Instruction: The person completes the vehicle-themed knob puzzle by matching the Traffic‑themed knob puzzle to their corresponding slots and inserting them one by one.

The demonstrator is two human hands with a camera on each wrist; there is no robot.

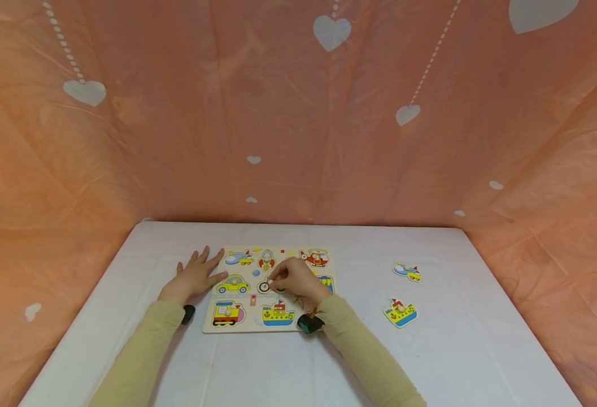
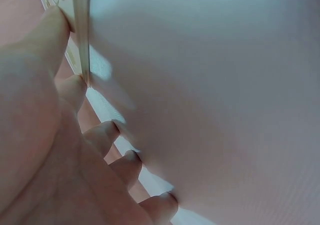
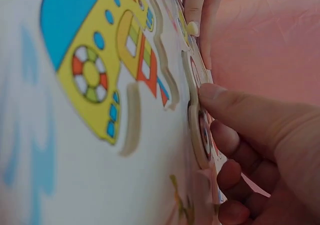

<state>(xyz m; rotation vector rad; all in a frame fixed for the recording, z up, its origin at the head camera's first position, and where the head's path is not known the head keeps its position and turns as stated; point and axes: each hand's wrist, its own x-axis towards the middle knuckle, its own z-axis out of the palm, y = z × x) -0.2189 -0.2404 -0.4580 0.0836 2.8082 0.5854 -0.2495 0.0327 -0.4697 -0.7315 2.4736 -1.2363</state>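
Observation:
A wooden puzzle board (image 1: 249, 326) with vehicle pictures lies on the table. My left hand (image 1: 188, 284) has its fingers spread at the board's left side; in the left wrist view the thumb (image 2: 47, 37) rests on the board and the other fingertips reach down to the table. Near the board's middle, my right hand (image 1: 298, 280) pinches a two-wheeler puzzle piece (image 1: 264, 287) between thumb and index finger. The right wrist view shows this piece (image 3: 205, 130) edge-on at its outlined spot; the fingers and palm hide part of it in the head view.
An airplane piece (image 1: 407, 271) and a boat piece (image 1: 401, 314) lie on the white table (image 1: 456, 350), right of the board. On the board are a car (image 1: 233, 284), a train (image 1: 229, 313), a rocket (image 1: 266, 261) and a helicopter (image 1: 316, 258). A pink curtain (image 1: 298, 141) hangs behind.

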